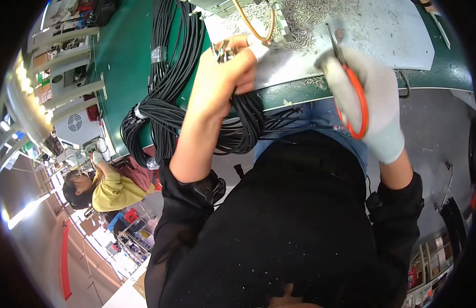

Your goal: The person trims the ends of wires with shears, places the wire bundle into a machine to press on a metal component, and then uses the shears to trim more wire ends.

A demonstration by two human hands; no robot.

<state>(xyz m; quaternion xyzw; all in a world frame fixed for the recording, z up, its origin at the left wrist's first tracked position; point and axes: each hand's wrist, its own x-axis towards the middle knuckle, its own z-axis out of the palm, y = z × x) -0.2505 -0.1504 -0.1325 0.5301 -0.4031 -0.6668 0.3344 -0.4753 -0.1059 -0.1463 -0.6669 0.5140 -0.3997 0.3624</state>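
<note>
My left hand (pixel 225 72) is closed at the near edge of the grey sheet. Thin coloured wire ends (pixel 219 52) show between its fingers, and the grip hides part of them. White wrapping covers a fingertip. Beneath that wrist hangs a looped bundle of black cables (pixel 243 126), its loose ends trailing right over my lap. In a pale glove, my right hand (pixel 374 90) is wrapped round orange-handled scissors (pixel 359 105). Their blades point away from me over the sheet, apart from the wires. The glove is slightly blurred.
Small metal clippings (pixel 299 33) litter the grey sheet (pixel 407 38), around a machine (pixel 281 25) with an orange tube. More tied black cables (pixel 169 82) lie on the green table (pixel 122 66) to the left. A person in yellow (pixel 115 190) works farther left.
</note>
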